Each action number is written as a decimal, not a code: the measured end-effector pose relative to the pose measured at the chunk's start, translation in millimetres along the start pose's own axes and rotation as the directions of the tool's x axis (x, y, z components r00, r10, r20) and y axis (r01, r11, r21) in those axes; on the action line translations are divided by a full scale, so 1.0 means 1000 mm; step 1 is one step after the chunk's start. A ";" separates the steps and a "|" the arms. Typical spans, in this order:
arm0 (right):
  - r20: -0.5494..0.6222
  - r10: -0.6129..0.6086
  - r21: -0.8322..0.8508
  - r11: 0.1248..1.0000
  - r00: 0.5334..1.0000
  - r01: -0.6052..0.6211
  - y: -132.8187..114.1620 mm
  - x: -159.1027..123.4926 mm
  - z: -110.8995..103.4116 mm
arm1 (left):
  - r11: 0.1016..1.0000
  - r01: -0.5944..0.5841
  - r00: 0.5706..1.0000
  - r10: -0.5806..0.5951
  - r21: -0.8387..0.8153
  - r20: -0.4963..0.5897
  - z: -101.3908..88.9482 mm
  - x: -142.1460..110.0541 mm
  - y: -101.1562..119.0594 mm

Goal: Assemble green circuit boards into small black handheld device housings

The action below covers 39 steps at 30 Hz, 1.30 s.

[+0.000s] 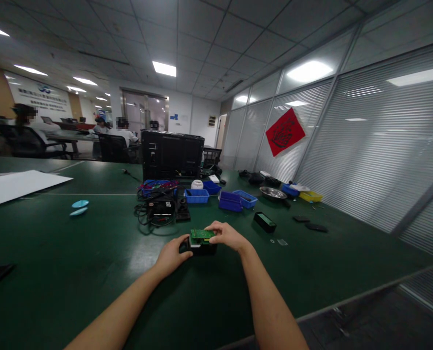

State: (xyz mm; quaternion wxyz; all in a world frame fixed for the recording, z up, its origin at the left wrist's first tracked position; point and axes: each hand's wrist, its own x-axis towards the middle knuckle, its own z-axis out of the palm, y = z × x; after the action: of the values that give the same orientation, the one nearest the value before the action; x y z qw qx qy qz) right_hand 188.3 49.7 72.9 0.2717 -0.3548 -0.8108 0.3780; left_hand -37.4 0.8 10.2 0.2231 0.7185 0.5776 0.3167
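Note:
A black casing point(205, 251) lies on the green tabletop in front of me, with a green circuit board point(201, 234) on top of it, raised and slightly tilted. My left hand point(173, 253) grips the casing's left end between thumb and fingers. My right hand point(226, 235) pinches the board at its right edge. Whether the board touches the casing below I cannot tell. To the right of my hands stands a second black box point(264, 221) with a greenish top. Near it lie a small ring point(272, 241) and a clear plastic piece point(282, 242).
Beyond my hands sit a black power adapter with tangled cables point(161, 208), blue bins point(196, 196), a metal bowl point(273, 193) and a yellow tray point(311, 196). A large black monitor point(172, 154) stands behind. Light-blue dishes point(80, 204) lie left. People sit in the background.

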 end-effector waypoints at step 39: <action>0.023 0.257 0.090 0.962 0.966 -0.258 0.019 0.012 0.027 | 0.987 -0.117 0.981 0.099 -0.108 -0.166 0.000 0.000 -0.002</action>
State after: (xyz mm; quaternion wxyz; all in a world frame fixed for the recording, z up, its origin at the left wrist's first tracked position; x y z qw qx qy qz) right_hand 169.3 56.7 44.6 0.2320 -0.4421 -0.7410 0.4491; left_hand -38.4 0.8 9.1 0.2001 0.7069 0.5342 0.4182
